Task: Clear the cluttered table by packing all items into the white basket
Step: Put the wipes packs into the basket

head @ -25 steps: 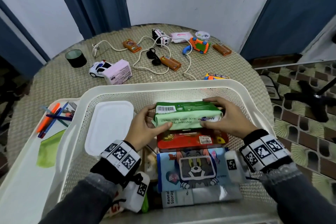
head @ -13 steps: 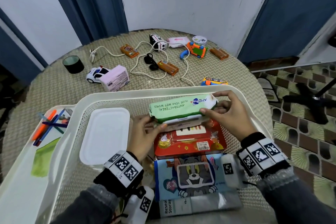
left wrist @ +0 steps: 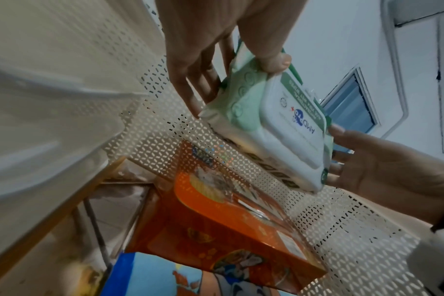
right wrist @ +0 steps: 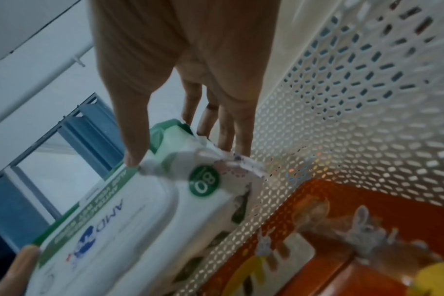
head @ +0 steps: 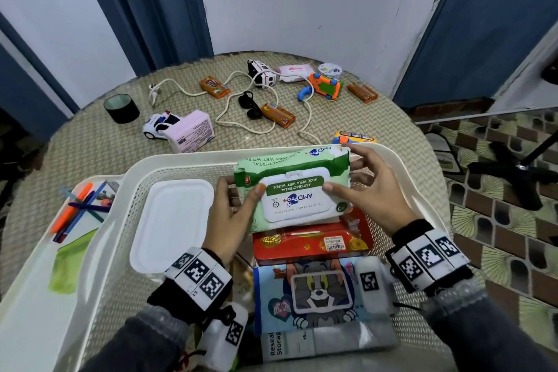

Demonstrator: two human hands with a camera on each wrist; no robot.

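Note:
A green pack of wet wipes (head: pixel 294 187) with a white flip lid hangs tilted inside the white basket (head: pixel 187 160), lid towards me. My left hand (head: pixel 232 214) pinches its left end, thumb on top (left wrist: pixel 274 60), fingers behind. My right hand (head: pixel 371 187) pinches the right end (right wrist: pixel 203 166), thumb on the lid edge. The wet wipes (left wrist: pixel 271 136) sit just above a red box (head: pixel 314 241). In front of the red box lie a blue cartoon-cat pack (head: pixel 314 293) and a resealable bag pack (head: pixel 326 341). A white lidded container (head: pixel 172 220) lies at the basket's left.
On the round woven table behind the basket: a pink box (head: pixel 193 131), toy cars (head: pixel 158 127), a black cup (head: pixel 120 107), a white cable (head: pixel 241 127), orange packets (head: pixel 277 115), sunglasses (head: pixel 250 106), an orange toy (head: pixel 324 87). Pens (head: pixel 78 208) lie on a tray at left.
Both hands have turned the wet wipes pack so its white lid faces me, and lifted it a little towards the basket's far wall. The camera moved closer.

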